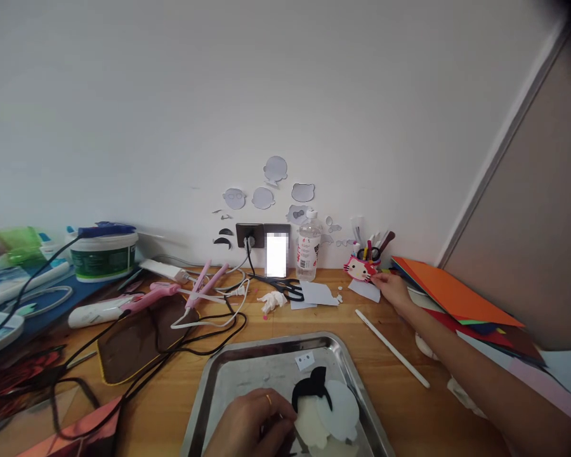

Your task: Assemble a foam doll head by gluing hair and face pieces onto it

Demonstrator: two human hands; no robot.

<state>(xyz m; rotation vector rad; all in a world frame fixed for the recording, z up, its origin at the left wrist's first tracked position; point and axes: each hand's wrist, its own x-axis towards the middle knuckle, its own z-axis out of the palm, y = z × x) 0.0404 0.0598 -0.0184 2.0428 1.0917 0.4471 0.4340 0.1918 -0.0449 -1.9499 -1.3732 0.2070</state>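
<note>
My right hand (pixel 393 289) reaches to the back of the table, its fingers closed on the edge of a cat-face cut-out (pixel 359 270) with a pink outline and a red bow. This cut-out stands upright against a pen holder with pens and scissors (pixel 374 249). My left hand (pixel 254 419), with a ring on it, rests low over a metal tray (pixel 228 355). Its fingers are curled together, and what they hold, if anything, is hidden. Beside its fingertips lie a black hair-shaped piece (pixel 309 388) and pale round cut-outs (pixel 340 409). A small white piece with two dots (pixel 305 361) lies behind them.
A white stylus (pixel 393 349) lies right of the tray, near stacked coloured sheets (pixel 457 292). Behind the tray are black scissors (pixel 292 291), white paper (pixel 320 293), crumpled tissue (pixel 272 301) and a clear bottle (pixel 308 247). Pink hot-glue tools (pixel 204 289) and tangled cables (pixel 219 343) spread left.
</note>
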